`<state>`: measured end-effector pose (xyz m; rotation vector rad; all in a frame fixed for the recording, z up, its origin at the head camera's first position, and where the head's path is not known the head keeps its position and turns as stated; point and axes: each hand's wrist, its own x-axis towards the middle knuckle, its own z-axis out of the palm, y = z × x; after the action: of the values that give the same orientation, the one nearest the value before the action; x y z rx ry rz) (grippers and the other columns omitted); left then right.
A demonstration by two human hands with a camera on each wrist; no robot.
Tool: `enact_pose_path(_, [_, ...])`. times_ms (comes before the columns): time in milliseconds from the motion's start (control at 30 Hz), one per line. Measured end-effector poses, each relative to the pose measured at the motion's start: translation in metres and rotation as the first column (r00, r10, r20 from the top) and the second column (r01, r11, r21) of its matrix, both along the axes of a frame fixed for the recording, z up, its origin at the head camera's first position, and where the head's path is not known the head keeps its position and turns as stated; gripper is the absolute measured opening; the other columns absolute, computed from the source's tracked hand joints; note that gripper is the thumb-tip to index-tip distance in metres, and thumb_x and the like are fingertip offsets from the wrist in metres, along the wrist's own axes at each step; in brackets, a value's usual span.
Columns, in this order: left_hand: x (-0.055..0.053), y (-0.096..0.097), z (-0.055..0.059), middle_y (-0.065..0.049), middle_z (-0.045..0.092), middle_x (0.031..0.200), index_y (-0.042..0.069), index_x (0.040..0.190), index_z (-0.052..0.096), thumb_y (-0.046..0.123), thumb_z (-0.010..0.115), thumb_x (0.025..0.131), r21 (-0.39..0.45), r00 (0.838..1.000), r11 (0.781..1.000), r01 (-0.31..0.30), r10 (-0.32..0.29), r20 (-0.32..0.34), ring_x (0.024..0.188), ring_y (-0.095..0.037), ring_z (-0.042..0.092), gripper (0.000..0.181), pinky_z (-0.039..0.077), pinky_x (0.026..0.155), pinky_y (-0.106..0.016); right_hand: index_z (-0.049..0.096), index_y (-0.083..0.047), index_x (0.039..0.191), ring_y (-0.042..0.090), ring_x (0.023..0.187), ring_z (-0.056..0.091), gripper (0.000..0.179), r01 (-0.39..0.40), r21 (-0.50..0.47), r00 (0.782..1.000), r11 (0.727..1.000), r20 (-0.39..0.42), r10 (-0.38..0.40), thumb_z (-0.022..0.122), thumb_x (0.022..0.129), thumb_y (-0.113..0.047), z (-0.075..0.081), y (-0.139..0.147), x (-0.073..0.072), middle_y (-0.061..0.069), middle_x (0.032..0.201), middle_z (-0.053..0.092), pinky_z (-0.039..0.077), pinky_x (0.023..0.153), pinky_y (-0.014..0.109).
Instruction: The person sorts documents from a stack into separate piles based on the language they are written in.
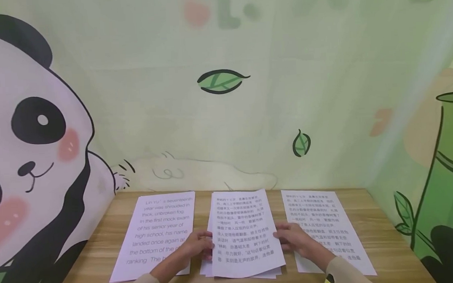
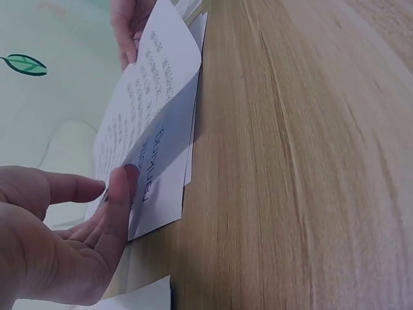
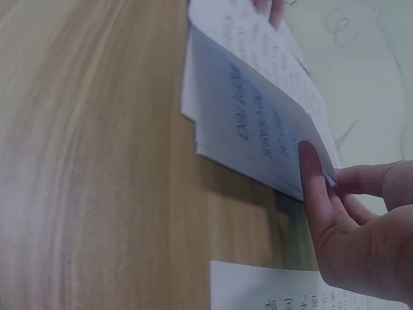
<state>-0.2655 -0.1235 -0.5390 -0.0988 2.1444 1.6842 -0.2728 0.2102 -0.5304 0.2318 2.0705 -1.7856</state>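
Note:
Between both hands a sheet of paper with printed Chinese text is raised above the middle stack. My left hand pinches its left edge; in the left wrist view the thumb is above and the fingers are beneath. On the opposite side, my right hand pinches the right edge, its fingertips tucked under the paper. The sheet bows upward at its near end. Below it lies the middle stack, whose corners are not lined up; large English print shows on its top page.
A stack with large English text lies at the left, partly behind my left forearm. At the right is paper with Chinese text, partly covered by my right hand. All rest on a wooden table against a panda-printed backdrop.

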Motion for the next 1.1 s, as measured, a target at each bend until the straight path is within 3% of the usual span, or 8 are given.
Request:
enact_pose_path(233, [0.001,0.000,0.004,-0.014,0.076,0.097,-0.014,0.138,0.048,0.000,0.064,0.088,-0.009,1.000,1.000,0.019,-0.019,-0.019,0.077,-0.018,0.072,0.054,0.062,0.069,-0.030,0.043,0.011,0.146,0.028,0.105,0.073,0.055,-0.017,-0.016,1.000,1.000,-0.014,0.017,0.061,0.097,-0.007,0.011,0.002,-0.002,0.022,0.123,0.070,0.061,0.092,0.044])
enact_pose_path(600, [0.007,-0.003,0.022,-0.017,0.066,0.107,-0.013,0.140,0.048,-0.006,0.065,0.086,0.028,0.999,0.999,-0.019,0.021,-0.050,0.076,-0.015,0.069,0.057,0.062,0.070,-0.030,0.046,0.005,0.147,0.027,0.102,0.074,0.053,0.041,0.000,0.999,0.999,-0.035,-0.041,0.061,0.098,-0.011,0.024,0.005,-0.005,0.019,0.121,0.072,0.061,0.088,0.041])
enact_pose_path(900, [0.008,-0.001,0.033,-0.013,0.067,0.100,-0.006,0.134,0.056,-0.007,0.065,0.085,0.004,0.991,0.999,-0.054,0.054,-0.122,0.075,-0.016,0.069,0.050,0.061,0.071,-0.032,0.046,0.003,0.148,0.024,0.100,0.074,0.058,0.028,-0.011,0.998,1.000,-0.049,-0.028,0.067,0.096,-0.013,0.032,0.010,0.000,0.013,0.116,0.074,0.061,0.089,0.040])
enact_pose_path(1100, [0.008,0.002,0.035,-0.013,0.068,0.099,-0.006,0.133,0.057,-0.006,0.065,0.085,0.004,0.988,0.998,-0.064,0.064,-0.140,0.075,-0.016,0.069,0.049,0.059,0.069,-0.031,0.048,0.003,0.147,0.026,0.103,0.073,0.059,0.040,0.002,0.998,0.999,-0.052,-0.040,0.069,0.094,-0.013,0.035,0.014,0.001,0.016,0.118,0.073,0.060,0.091,0.042])
